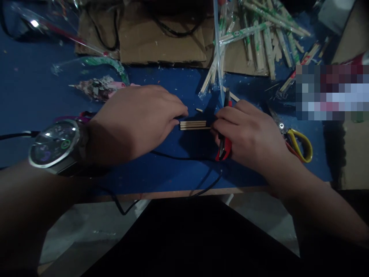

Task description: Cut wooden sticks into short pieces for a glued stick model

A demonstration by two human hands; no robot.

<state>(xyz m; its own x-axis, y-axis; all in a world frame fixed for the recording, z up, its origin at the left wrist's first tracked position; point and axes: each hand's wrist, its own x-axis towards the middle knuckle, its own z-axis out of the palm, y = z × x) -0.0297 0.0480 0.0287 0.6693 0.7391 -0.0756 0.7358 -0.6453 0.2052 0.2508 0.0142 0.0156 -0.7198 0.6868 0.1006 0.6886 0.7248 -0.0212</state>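
Observation:
Several short wooden sticks [193, 124] lie side by side on the blue table top, squared up at their left ends. The nearest one reaches further right, to the fingertips of my right hand [245, 127]. That hand is closed around a red utility knife [226, 148] with a dark metal part. My left hand [141, 119] is palm down at the sticks' left ends, thumb and fingers slightly apart; whether it touches them I cannot tell. A small cut piece of stick [199, 110] lies just beyond the row.
Yellow-handled scissors [300, 146] lie right of my right hand. Wrapped chopsticks [259, 42] are piled at the back on cardboard [161, 42]. A glue gun-like nozzle wrapped in scraps [98, 86] lies behind my left hand. A black cable [178, 157] crosses the front.

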